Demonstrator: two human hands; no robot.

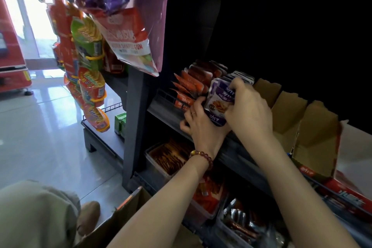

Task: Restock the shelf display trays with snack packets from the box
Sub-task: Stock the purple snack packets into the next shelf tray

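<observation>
Hanging gum bag (128, 40): "…SHAPED GUM", white on red; larger script above it illegible. "Potato" on green pack (87, 36), orange pack (93, 84) below it & lowest pack (98, 119), same strip. Purple packets (220, 98) & red box (346, 195) at shelf's right end: print unreadable.

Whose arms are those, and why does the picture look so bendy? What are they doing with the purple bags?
No machine here. A person wears one wide camera on their head, so you look down along their arms; the lens bends the edges. The left hand, with a bead bracelet, and the right hand both grip a bunch of purple packets at the shelf. Orange packets stand beside them. Brown cardboard trays sit further right, and a cardboard box is below.
</observation>
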